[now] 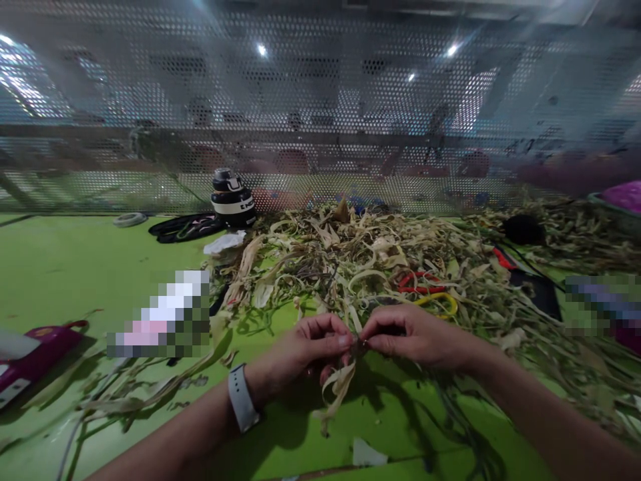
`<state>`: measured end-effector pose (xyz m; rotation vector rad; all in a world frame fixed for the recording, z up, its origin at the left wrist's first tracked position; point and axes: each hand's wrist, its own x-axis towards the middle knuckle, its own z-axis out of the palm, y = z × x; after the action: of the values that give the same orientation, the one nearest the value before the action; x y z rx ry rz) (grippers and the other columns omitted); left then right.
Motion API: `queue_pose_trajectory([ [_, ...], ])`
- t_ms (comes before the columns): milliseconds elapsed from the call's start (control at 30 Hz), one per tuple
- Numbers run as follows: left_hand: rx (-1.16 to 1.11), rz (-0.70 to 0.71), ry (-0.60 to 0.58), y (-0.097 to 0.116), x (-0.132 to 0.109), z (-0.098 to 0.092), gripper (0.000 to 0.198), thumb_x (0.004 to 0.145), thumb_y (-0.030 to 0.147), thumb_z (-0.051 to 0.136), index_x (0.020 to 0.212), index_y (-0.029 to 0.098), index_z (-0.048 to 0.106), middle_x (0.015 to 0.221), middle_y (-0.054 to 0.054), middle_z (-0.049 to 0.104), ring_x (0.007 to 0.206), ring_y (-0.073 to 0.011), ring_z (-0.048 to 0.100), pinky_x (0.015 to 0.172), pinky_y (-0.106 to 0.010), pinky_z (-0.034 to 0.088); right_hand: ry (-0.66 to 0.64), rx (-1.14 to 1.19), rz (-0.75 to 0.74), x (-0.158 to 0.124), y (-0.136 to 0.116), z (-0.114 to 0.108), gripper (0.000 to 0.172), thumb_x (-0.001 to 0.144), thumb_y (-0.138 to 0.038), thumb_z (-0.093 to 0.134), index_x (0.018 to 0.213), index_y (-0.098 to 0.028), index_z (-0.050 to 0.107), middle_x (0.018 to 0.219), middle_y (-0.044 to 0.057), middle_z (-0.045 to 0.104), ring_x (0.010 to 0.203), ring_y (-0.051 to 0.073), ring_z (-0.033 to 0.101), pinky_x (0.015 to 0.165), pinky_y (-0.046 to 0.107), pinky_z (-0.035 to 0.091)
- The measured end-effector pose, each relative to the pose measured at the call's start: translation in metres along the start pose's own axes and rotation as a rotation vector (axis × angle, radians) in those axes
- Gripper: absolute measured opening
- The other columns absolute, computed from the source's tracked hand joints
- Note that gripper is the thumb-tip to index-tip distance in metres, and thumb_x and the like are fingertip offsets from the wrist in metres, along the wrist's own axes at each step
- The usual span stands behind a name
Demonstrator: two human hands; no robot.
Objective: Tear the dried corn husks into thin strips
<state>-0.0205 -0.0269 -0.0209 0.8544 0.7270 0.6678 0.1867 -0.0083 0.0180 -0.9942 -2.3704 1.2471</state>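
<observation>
My left hand (305, 351) and my right hand (413, 337) meet over the green table (60, 267), both pinched on the same pale dried leaf strip (338, 387), which hangs curling from under my left fingers. A white watch band sits on my left wrist. Just beyond my hands lies a big heap of dried leaf strips (350, 260).
Red-handled scissors (420, 284) and a yellow loop (441, 304) lie in the heap. A black-and-white bottle (231, 198) and black straps stand at the back by a perforated metal screen (320, 120). A magenta case (35, 354) lies at left, a dark pouch (541, 294) at right.
</observation>
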Motion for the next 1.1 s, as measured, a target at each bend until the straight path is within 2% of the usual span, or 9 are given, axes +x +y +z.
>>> queue_pose_trajectory([
  [133,-0.009,0.012,-0.002,-0.003,0.000,0.001,0.021,0.068,0.027,0.072,0.073,0.013,0.057,0.054,0.004,0.056,0.040,-0.0006,0.042,0.038,-0.011,0.027,0.043,-0.090,0.005,0.001,0.000,0.002,0.015,0.083,-0.026,0.053,0.081,-0.015,0.063,0.071,0.000,0.056,0.064,0.010,0.046,0.057,0.020,0.036],
  [267,0.001,-0.016,0.014,-0.003,0.002,0.001,0.021,0.069,0.028,0.071,0.074,0.014,0.056,0.060,0.002,0.061,0.039,-0.0013,0.047,0.038,-0.011,0.028,0.050,0.069,0.090,0.000,-0.001,0.003,0.017,0.084,-0.031,0.053,0.082,-0.015,0.060,0.066,-0.003,0.049,0.059,0.008,0.041,0.052,0.019,0.033],
  [400,-0.002,-0.043,-0.009,-0.002,0.003,-0.001,0.018,0.069,0.024,0.071,0.073,0.013,0.057,0.066,0.000,0.065,0.041,-0.0015,0.050,0.039,-0.011,0.030,0.031,0.210,0.111,-0.001,-0.002,0.005,0.019,0.081,-0.032,0.056,0.081,-0.014,0.060,0.063,-0.004,0.047,0.055,0.007,0.039,0.049,0.018,0.032],
  [567,-0.014,-0.095,-0.013,0.001,0.000,0.000,0.020,0.066,0.018,0.072,0.083,0.011,0.064,0.069,-0.002,0.066,0.045,-0.0028,0.052,0.042,-0.011,0.035,0.013,0.217,0.069,-0.002,-0.006,0.010,0.019,0.080,-0.031,0.058,0.082,-0.013,0.063,0.072,0.000,0.059,0.062,0.008,0.048,0.056,0.018,0.039],
  [700,0.014,-0.176,0.013,0.003,-0.001,0.002,0.015,0.062,0.017,0.075,0.073,0.010,0.067,0.061,0.001,0.065,0.043,-0.0034,0.054,0.043,-0.011,0.039,-0.012,0.138,0.000,-0.006,-0.009,0.012,0.021,0.080,-0.032,0.058,0.084,-0.013,0.066,0.076,0.002,0.062,0.069,0.010,0.053,0.063,0.020,0.041],
  [867,0.032,-0.132,-0.028,-0.001,0.000,-0.001,0.015,0.061,0.017,0.075,0.073,0.011,0.068,0.064,0.000,0.067,0.045,-0.0043,0.056,0.047,-0.013,0.044,-0.070,0.094,-0.049,-0.007,-0.008,0.011,0.019,0.078,-0.032,0.060,0.081,-0.014,0.066,0.074,0.001,0.060,0.068,0.010,0.052,0.062,0.020,0.041],
  [933,0.071,-0.097,-0.053,-0.002,0.000,-0.002,0.015,0.061,0.017,0.075,0.074,0.011,0.068,0.065,-0.001,0.067,0.046,-0.0052,0.057,0.049,-0.015,0.046,-0.008,0.101,-0.027,-0.006,-0.006,0.010,0.015,0.077,-0.029,0.060,0.078,-0.014,0.063,0.073,0.000,0.057,0.066,0.010,0.050,0.059,0.020,0.040],
  [1000,0.117,-0.061,-0.073,-0.002,-0.001,-0.002,0.016,0.062,0.018,0.075,0.075,0.011,0.068,0.067,-0.001,0.067,0.050,-0.0063,0.058,0.051,-0.017,0.049,0.050,0.131,0.038,-0.005,-0.005,0.009,0.010,0.077,-0.024,0.058,0.083,-0.016,0.058,0.072,-0.002,0.054,0.063,0.009,0.048,0.055,0.019,0.038],
  [1100,0.169,-0.025,-0.107,0.000,-0.002,-0.002,0.017,0.063,0.019,0.074,0.076,0.011,0.068,0.069,-0.002,0.067,0.053,-0.0078,0.059,0.055,-0.020,0.050,-0.049,0.164,0.158,-0.005,-0.003,0.010,0.019,0.075,-0.015,0.053,0.093,-0.019,0.052,0.069,-0.003,0.053,0.059,0.009,0.049,0.050,0.018,0.037],
])
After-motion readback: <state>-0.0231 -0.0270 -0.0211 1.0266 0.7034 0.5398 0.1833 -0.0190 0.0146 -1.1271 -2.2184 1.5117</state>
